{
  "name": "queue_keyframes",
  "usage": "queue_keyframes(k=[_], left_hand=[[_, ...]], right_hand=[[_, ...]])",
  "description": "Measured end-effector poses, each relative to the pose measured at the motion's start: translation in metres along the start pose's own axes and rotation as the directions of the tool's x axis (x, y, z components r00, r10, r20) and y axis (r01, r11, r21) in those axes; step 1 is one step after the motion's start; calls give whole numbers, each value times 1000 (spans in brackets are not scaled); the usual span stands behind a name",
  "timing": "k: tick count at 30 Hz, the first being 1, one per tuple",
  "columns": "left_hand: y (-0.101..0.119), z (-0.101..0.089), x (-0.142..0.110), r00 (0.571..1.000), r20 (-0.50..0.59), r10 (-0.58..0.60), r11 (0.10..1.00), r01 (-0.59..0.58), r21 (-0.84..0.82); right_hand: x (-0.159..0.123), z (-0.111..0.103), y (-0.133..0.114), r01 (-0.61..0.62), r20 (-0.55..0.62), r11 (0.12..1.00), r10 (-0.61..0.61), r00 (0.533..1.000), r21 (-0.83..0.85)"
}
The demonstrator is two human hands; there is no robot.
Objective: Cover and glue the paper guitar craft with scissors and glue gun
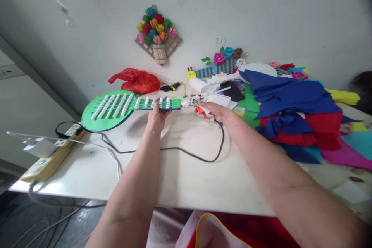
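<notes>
A green paper toy guitar (109, 122) with white strips across its body and neck lies level over the table's left half. My left hand (158, 115) is closed round its neck, thumb on top and fingers beneath. In my right hand (210, 111) is a glue gun (190, 102), its messy whitish front end close to the tip of the neck. I cannot tell whether the two touch. A pale glue stick (223, 91) juts out behind it, and a black cord (223, 139) runs from below my right hand. My palm and fingers partly hide the gun's body.
A yellow power strip (52, 159) with plugs sits at the left edge. Behind the guitar are a red plastic bag (136, 81) and yellow-black pliers (171, 86). Blue cloth-like sheets (293, 93) and other coloured pieces pile up on the right. A flower decoration (158, 33) hangs on the wall.
</notes>
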State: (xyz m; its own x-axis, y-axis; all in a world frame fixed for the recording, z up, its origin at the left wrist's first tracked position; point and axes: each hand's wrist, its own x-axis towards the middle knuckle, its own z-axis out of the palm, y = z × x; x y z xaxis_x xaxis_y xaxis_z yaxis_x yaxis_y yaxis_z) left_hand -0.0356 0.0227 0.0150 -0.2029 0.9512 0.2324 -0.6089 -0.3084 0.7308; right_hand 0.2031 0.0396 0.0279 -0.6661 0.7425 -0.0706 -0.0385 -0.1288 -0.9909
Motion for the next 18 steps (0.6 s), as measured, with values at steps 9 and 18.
queue_keyframes(k=[9,18], left_hand=[[3,0,-2,1000,-22,9,1000,-9,19],[-5,-8,-1,997,67,-36,989,26,145]], right_hand=[[-18,-12,-11,38,-28,998,-39,999,-41],[-2,14,-15,116,-243,982,-77,967,151]])
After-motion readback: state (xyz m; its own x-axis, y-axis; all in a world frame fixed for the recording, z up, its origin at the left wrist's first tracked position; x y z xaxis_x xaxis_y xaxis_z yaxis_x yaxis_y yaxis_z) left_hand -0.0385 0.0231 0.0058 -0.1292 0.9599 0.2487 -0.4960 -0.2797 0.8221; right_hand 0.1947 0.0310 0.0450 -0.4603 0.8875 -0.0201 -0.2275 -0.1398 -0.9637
